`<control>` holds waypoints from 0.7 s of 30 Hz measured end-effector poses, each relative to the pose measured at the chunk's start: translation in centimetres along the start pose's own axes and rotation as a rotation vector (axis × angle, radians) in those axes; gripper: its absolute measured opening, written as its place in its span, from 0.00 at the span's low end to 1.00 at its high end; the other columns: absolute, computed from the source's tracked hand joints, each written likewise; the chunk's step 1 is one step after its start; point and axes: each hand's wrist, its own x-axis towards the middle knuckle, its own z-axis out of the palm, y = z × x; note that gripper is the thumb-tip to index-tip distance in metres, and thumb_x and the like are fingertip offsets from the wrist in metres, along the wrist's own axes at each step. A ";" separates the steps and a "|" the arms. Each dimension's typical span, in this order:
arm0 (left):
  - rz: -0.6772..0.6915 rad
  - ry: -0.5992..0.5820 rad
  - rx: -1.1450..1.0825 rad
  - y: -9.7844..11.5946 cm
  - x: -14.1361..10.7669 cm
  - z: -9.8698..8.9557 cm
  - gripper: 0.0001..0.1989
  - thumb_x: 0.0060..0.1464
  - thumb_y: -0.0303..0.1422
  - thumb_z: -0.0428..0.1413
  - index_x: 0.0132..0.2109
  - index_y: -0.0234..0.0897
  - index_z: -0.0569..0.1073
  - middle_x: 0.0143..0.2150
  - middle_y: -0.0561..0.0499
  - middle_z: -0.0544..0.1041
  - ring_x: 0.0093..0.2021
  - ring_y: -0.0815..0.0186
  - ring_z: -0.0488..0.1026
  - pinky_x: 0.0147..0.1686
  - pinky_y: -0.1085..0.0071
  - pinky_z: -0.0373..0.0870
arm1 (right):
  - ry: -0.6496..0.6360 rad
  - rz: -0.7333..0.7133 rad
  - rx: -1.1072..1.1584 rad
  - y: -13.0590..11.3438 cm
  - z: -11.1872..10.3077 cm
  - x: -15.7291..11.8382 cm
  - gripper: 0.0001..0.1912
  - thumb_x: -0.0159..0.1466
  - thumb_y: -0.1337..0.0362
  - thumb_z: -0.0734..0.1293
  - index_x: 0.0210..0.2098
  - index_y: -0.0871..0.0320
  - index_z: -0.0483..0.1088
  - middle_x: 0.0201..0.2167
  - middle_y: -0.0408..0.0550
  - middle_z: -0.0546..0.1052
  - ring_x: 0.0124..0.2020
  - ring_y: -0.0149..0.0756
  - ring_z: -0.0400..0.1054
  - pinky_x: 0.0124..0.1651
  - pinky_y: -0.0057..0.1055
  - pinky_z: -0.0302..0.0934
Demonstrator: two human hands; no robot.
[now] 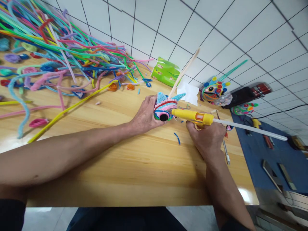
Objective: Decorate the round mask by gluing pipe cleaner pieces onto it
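Observation:
My left hand (145,114) is closed around the left side of a small pipe-cleaner animal head (166,107), with two pale blue pointed ears, a red band and a black round eye. A long pale pink pipe cleaner (184,72) rises behind it. In my right hand (208,136) is a yellow glue gun (192,116), gripped by its handle. Its nozzle points left, at or very near the head's right side; I cannot tell whether it touches. A long white glue stick (250,129) sticks out of the gun's back. Beneath, a short blue pipe-cleaner piece (177,138) lies on the wooden table (134,170).
A big heap of colourful pipe cleaners (79,54) covers the table's left back. Along the white tiled wall are a green tissue pack (166,72), white paper (189,93) and a decorated animal head (213,89). A pen (226,152) lies right; a blue surface (271,154) holds tools.

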 end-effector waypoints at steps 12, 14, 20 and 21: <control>0.011 0.032 -0.016 -0.2 0.0 0.2 0.38 0.47 0.44 0.73 0.59 0.42 0.63 0.58 0.42 0.72 0.60 0.50 0.70 0.60 0.49 0.74 | 0.017 -0.048 0.006 0.6 0.0 0.0 0.10 0.60 0.57 0.67 0.34 0.56 0.76 0.23 0.49 0.74 0.28 0.45 0.70 0.32 0.36 0.58; 0.011 0.028 -0.019 -0.2 0.0 0.2 0.38 0.47 0.43 0.73 0.59 0.42 0.63 0.57 0.43 0.72 0.59 0.50 0.70 0.60 0.49 0.73 | 0.023 -0.037 -0.007 0.4 0.1 -0.1 0.10 0.61 0.57 0.67 0.33 0.55 0.76 0.24 0.50 0.75 0.29 0.45 0.71 0.32 0.36 0.57; 0.014 0.017 -0.032 -0.2 0.0 0.1 0.38 0.47 0.42 0.73 0.59 0.43 0.63 0.57 0.43 0.72 0.60 0.49 0.70 0.61 0.48 0.73 | 0.019 -0.031 -0.008 0.0 0.2 -0.1 0.10 0.62 0.56 0.65 0.34 0.55 0.75 0.26 0.52 0.77 0.32 0.49 0.73 0.35 0.38 0.59; 0.018 0.020 -0.031 -0.2 0.0 0.2 0.38 0.47 0.42 0.73 0.59 0.43 0.63 0.57 0.43 0.72 0.60 0.50 0.70 0.61 0.48 0.73 | 0.011 -0.024 0.001 0.0 0.2 -0.1 0.11 0.61 0.56 0.65 0.34 0.55 0.75 0.26 0.52 0.77 0.32 0.50 0.73 0.35 0.39 0.59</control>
